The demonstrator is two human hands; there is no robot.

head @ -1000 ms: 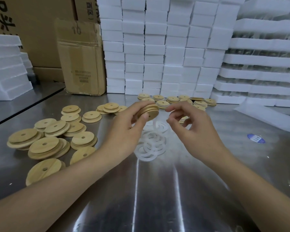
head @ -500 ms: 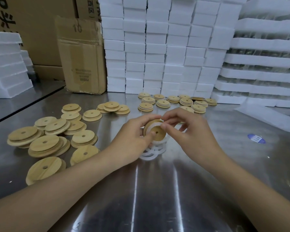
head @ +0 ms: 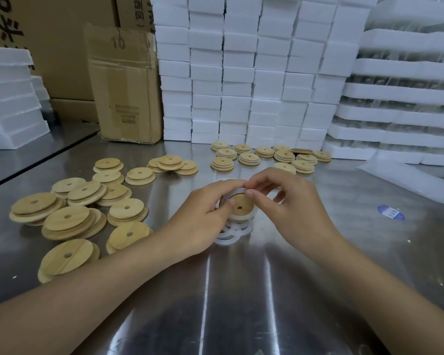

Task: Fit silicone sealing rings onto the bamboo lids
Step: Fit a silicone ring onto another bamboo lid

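Head view: The left grip (head: 205, 213) held a bamboo lid (head: 241, 206) by its rim, fingers curled round it, over the tabletop (head: 241, 303). The right grip (head: 292, 208) pinched a white silicone ring (head: 237, 191) at the lid's upper edge. Loose rings (head: 228, 235) lay piled directly beneath. Bare lids (head: 69, 219) lay to the left, and ringed lids (head: 267, 156) lay behind.

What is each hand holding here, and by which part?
Left hand grips the bamboo lid by its left rim; right hand pinches the silicone ring at the lid's top edge.
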